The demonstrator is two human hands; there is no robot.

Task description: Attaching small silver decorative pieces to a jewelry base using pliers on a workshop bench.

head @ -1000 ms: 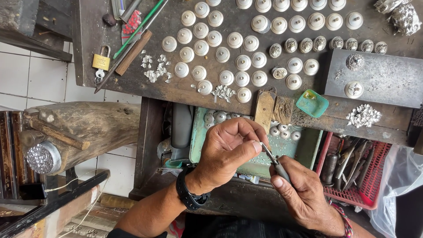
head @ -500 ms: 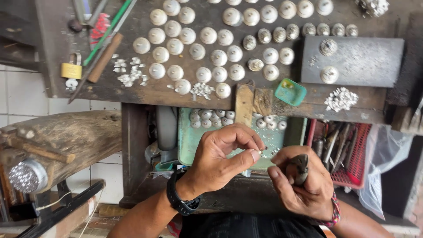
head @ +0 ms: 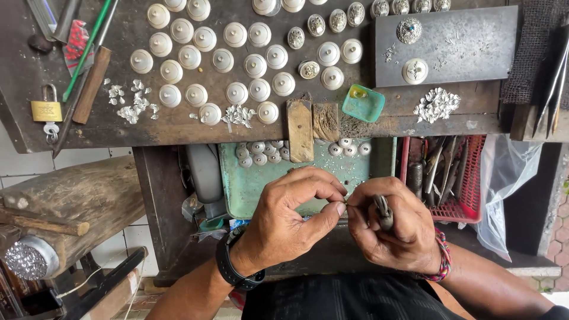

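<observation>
My left hand (head: pixel 293 222), with a black watch on its wrist, pinches a tiny silver piece (head: pixel 342 204) between thumb and fingertips. My right hand (head: pixel 394 231), wearing a beaded bracelet, grips a small metal tool (head: pixel 383 212) and touches the same piece with its fingertips. Both hands meet in front of a green tray (head: pixel 249 189) that holds several small round silver buttons (head: pixel 261 153). Above, on the dark wooden bench (head: pixel 178 127), lie rows of white domed buttons (head: pixel 237 62).
A grey metal block (head: pixel 474 47) carries two ornate buttons. Silver scrap piles (head: pixel 435 105), a small teal dish (head: pixel 363 102), a brass padlock (head: pixel 46 110) and hand tools (head: pixel 89 59) lie on the bench. A red basket of tools (head: pixel 456 178) hangs right; a wooden log (head: pixel 77 201) stands left.
My hands have drawn together: the right hand moved left and its fingertips now touch the small piece pinched by the left. The camera view shifted downward.
</observation>
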